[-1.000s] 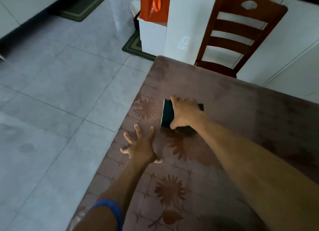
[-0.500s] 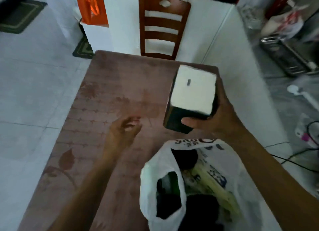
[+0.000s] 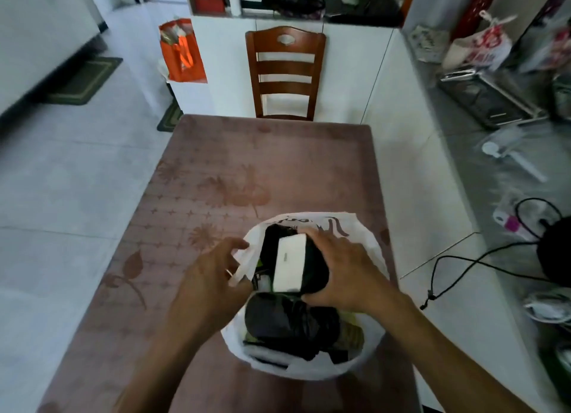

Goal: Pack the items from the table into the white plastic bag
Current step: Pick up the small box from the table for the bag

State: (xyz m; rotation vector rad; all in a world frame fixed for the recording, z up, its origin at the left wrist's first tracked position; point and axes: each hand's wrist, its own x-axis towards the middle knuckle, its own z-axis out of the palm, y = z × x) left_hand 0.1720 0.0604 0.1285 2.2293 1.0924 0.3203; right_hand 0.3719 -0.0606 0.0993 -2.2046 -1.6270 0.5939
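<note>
Half a second back I had the box up above the bag mouth in the right hand; now the box is down inside the white plastic bag, white face up, dark sides showing, sitting on dark items already packed; my right hand is over it, fingers curled round its right side, thumb at the near edge; left hand has come across from hovering over the table to the bag's left rim, fingers bent and pinching the white handle strip, pulling the mouth wide; bag stands on the table near its front right part, opening up; inside, nearer me, a black crumpled bundle and bits of green packaging, exact items hard to tell; brown patterned cover lies on the table top; wooden chair at the far end; orange bag back left by the white cabinet; black cable trails on the floor to my right.
</note>
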